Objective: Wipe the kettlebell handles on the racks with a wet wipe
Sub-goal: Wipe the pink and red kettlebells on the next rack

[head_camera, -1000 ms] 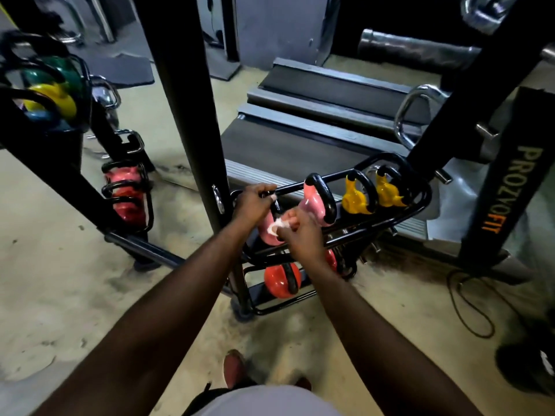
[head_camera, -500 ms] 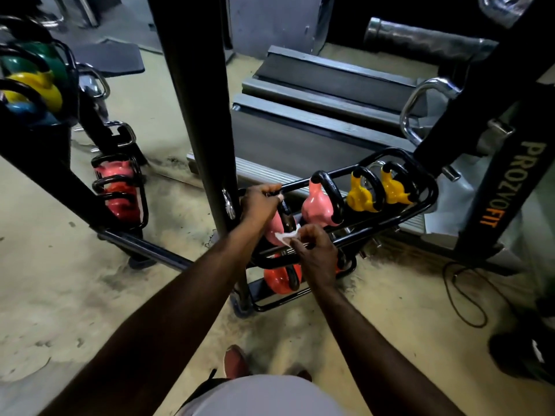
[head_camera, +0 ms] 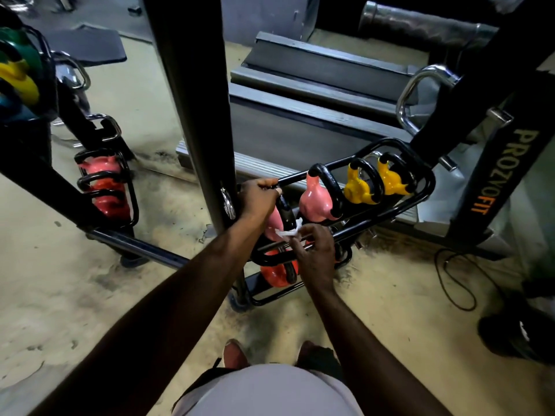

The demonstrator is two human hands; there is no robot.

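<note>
Left hand (head_camera: 259, 196) was curled over the top of the black kettlebell handle (head_camera: 284, 212). Right hand (head_camera: 315, 255), just below, pinched the white wet wipe (head_camera: 285, 233) against that handle's lower end. Another pink kettlebell (head_camera: 315, 202) and two yellow kettlebells (head_camera: 357, 190) sat on the rack (head_camera: 428, 187), right of both hands.

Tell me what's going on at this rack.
A person is wiping kettlebell handles on a low black rack. The right hand pinches a white wet wipe against the lower part of the black handle of the nearest pink kettlebell. The left hand appears to grip the top of the same handle, steadying it. A second pink kettlebell and two yellow kettlebells sit further along the rack.
</note>
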